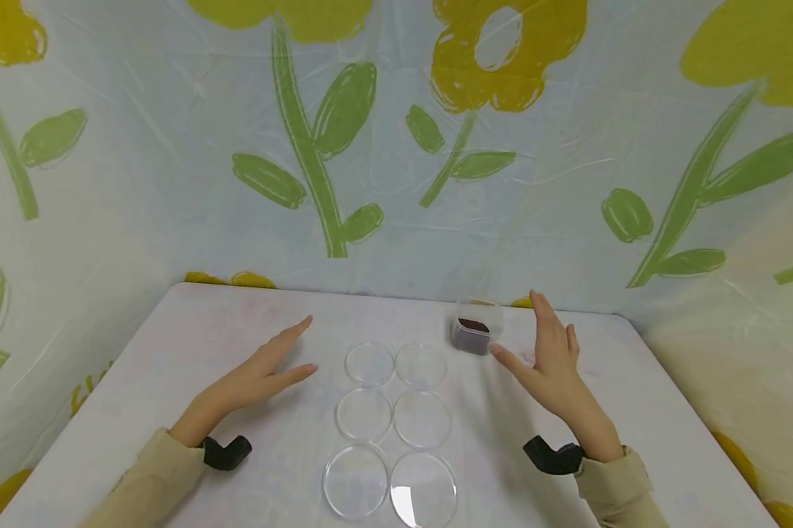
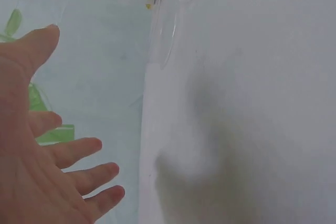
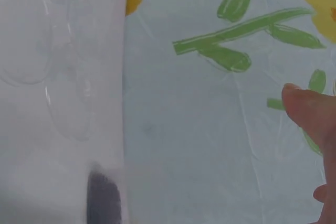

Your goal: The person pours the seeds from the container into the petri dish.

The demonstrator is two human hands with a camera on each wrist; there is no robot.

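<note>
My left hand (image 1: 254, 381) is held over the left part of the white table, its fingers straight and nothing in its grasp. On the other side my right hand (image 1: 554, 374) hovers with fingers extended, also without anything in it. Its thumb tip appears right beside a small clear tub (image 1: 470, 337) with dark contents, whose transparent lid (image 1: 485, 312) stands raised at the back. Between the hands, several clear round dishes (image 1: 364, 415) lie in two columns. The right wrist view shows the dark tub (image 3: 104, 198) and the faint dish outlines (image 3: 68, 103) at left.
The white table (image 1: 271, 469) has a rounded far edge close to a hanging flower-print sheet (image 1: 396, 183), which also encloses both sides. Black curved pieces (image 1: 227, 453) are worn at both wrists, by the beige cuffs. A hand shadow falls on the table in the left wrist view.
</note>
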